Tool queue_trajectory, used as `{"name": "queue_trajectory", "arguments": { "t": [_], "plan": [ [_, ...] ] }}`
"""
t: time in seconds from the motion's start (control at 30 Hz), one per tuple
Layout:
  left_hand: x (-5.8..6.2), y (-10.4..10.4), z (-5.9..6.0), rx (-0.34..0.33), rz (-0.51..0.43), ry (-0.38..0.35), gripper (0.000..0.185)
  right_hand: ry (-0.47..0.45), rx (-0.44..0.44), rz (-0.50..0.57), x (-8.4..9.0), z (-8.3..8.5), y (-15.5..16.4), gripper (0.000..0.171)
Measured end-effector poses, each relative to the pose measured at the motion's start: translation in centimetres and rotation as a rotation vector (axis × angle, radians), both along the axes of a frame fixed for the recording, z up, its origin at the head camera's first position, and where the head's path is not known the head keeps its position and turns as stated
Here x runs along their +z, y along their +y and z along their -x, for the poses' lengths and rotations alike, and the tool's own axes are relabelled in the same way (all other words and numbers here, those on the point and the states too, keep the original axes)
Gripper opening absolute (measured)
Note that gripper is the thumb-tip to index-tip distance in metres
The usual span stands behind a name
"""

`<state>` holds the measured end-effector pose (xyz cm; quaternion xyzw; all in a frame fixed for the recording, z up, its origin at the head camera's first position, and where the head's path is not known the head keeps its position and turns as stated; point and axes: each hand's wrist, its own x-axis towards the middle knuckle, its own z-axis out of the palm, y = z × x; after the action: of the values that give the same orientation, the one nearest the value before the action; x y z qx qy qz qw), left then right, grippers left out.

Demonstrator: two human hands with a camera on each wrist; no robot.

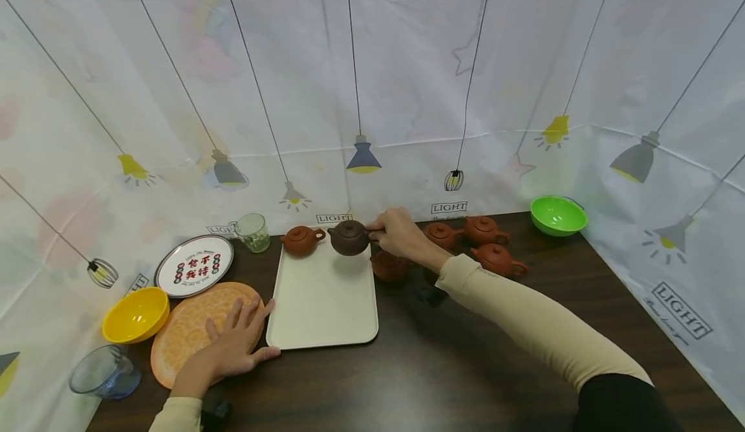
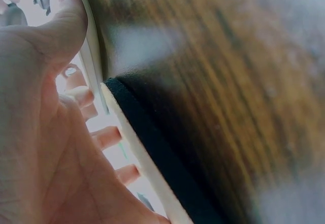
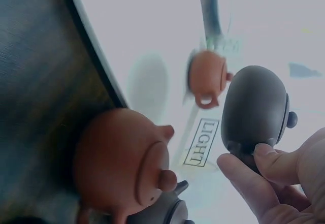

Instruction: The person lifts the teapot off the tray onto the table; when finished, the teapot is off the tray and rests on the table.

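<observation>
My right hand (image 1: 401, 235) pinches the handle of a dark brown teapot (image 1: 349, 239) between thumb and fingers. The teapot is held above the far right part of a cream tray (image 1: 323, 309), and its shadow falls on the tray. A reddish clay teapot (image 1: 299, 242) sits at the tray's far left corner. With fingers spread, my left hand (image 1: 233, 345) lies over a round orange placemat (image 1: 180, 328), its thumb and fingertips at the tray's left edge. Beside the tray's right edge, another reddish teapot (image 3: 119, 158) stands near a second dark teapot (image 3: 162, 209).
Several more reddish teapots, one here (image 1: 495, 259), stand right of the tray. A green bowl (image 1: 557, 217) is at the back right. On the left are a patterned plate (image 1: 194, 267), a yellow bowl (image 1: 136, 315), a green-tinted glass (image 1: 253, 233) and a blue-tinted glass (image 1: 107, 374).
</observation>
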<state>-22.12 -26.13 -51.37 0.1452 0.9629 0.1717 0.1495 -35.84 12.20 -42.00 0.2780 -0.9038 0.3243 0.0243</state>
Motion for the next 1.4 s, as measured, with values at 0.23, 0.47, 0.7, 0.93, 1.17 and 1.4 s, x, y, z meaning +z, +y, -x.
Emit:
{"name": "queue_trajectory", "arguments": {
  "t": [0.23, 0.47, 0.7, 0.93, 1.17, 1.4],
  "plan": [
    [0.1, 0.2, 0.0, -0.003, -0.014, -0.008, 0.1, 0.108, 0.028, -0.033, -0.4, -4.2, 3.1, 0.025],
    [-0.1, 0.1, 0.1, 0.0, -0.011, -0.006, 0.101, 0.096, 0.002, -0.026, -2.0, -7.4, 6.0, 0.026],
    [-0.3, -0.1, 0.4, -0.003, -0.003, 0.002, 0.101, 0.117, -0.021, -0.048, -3.8, -8.8, 7.5, 0.026],
    [-0.1, 0.0, 0.0, -0.008, -0.022, -0.01, 0.1, 0.156, -0.01, -0.055, -6.1, -9.5, 8.0, 0.024],
    [-0.3, -0.2, 0.1, -0.006, -0.015, 0.0, 0.1, 0.205, -0.014, -0.07, -7.2, -10.0, 8.0, 0.024],
    [-0.4, -0.2, 0.1, -0.003, -0.028, -0.011, 0.101, 0.181, -0.009, -0.069, -7.1, -9.9, 7.9, 0.025]
  ]
}}
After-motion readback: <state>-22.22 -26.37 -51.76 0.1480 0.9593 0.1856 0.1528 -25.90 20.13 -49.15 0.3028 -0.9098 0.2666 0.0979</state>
